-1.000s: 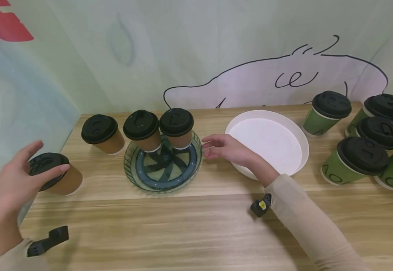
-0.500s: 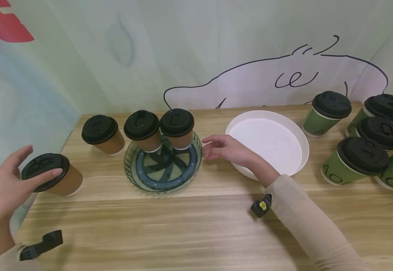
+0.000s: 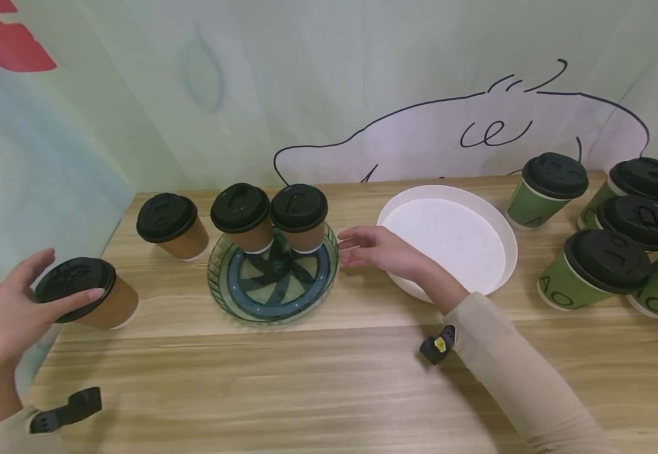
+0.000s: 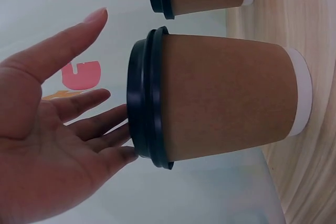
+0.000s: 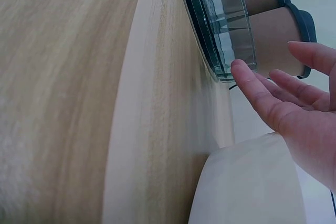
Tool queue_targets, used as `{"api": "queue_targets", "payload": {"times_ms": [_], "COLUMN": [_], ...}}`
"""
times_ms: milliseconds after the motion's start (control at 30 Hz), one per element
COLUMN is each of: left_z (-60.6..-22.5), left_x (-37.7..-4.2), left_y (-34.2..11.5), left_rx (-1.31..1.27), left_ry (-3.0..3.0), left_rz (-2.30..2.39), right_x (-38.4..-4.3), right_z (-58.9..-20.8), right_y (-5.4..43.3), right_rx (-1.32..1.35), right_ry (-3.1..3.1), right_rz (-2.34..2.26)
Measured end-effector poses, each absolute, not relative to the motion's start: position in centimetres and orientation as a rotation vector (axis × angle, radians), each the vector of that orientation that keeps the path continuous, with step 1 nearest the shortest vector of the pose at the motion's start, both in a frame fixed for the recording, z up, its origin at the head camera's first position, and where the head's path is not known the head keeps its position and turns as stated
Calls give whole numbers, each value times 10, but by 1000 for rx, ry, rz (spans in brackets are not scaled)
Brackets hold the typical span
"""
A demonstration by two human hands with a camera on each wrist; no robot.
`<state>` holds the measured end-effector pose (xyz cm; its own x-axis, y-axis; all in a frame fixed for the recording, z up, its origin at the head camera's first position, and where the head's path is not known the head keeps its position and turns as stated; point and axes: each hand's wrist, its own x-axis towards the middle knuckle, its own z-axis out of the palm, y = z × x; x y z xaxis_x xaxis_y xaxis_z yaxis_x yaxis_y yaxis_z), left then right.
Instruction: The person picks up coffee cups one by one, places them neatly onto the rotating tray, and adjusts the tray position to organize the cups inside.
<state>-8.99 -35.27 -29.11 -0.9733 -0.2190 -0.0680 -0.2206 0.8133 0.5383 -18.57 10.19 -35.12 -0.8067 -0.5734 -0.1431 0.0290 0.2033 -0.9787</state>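
My left hand (image 3: 13,309) is spread beside the black lid of a brown paper coffee cup (image 3: 115,306) standing at the table's left edge. In the left wrist view, the thumb is apart from that cup (image 4: 226,95) and the fingertips are right at its lid. Two more brown lidded cups (image 3: 249,238) (image 3: 305,239) stand at the back of a clear greenish round dish (image 3: 272,310). My right hand (image 3: 382,249), fingers loosely extended, is by the dish's right rim; in the right wrist view a fingertip overlaps the dish wall (image 5: 236,40).
Another brown cup (image 3: 183,243) stands behind, left of the dish. A round white tray (image 3: 448,239) lies right of it, partly under the right forearm. Several green lidded cups (image 3: 575,280) cluster at the right. A printed cloth backdrop (image 3: 329,94) rises behind the table (image 3: 283,384).
My left hand has drawn back slightly left and down, showing more of the cup's lid. The two cups on the dish have shifted slightly right. The right hand stays put.
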Motion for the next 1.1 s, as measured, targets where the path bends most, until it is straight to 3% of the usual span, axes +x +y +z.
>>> {"api": "queue_targets", "payload": {"times_ms": [300,1100], "left_z": [-310,-304], "left_x": [-96,-92], "left_y": [-373,-362], "left_rx": [-393,-436], "left_ry": [3003,3004], "left_rz": [864,951], "right_x": [-185,-185], "right_z": [-351,-350], "right_y": [102,102], "right_rx": [-493,-479], "right_ry": [2003,2008], "right_rz": [-1641,-1652]}}
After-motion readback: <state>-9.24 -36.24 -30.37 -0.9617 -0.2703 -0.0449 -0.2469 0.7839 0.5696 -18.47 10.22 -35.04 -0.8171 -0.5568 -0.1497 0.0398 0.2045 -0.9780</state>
